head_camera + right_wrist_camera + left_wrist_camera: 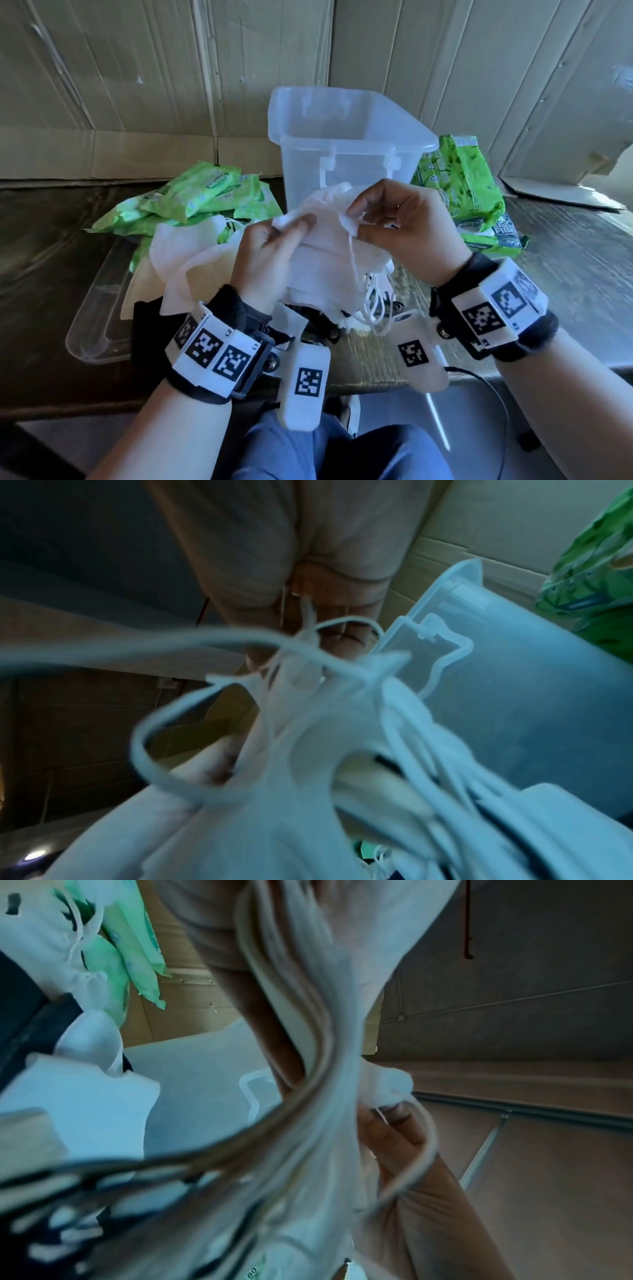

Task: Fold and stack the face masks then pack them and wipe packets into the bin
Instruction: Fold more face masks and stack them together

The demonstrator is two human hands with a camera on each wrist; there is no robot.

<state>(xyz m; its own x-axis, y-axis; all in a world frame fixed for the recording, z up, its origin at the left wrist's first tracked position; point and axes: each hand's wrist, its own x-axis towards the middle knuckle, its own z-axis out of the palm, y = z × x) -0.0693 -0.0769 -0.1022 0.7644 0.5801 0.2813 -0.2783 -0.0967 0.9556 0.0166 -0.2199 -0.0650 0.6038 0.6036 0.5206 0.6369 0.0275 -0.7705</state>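
I pinch white fabric face mask (322, 222) mid-fold, left hand (274, 253) and right hand (407, 226) fingers gripping; clear plastic bin (346, 137) unfilled, green wipe packets (202, 195) unpacked.

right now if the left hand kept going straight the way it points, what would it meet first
Probably the right hand: the left hand, gripping the mask, points up and rightward at it. Beyond stands the bin, though depth is unclear.

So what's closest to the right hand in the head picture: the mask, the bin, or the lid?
1. Mask: pinched in the right hand, between both hands.
2. Bin: just behind the hand, against the wall.
3. Lid: far left, under the loose masks.
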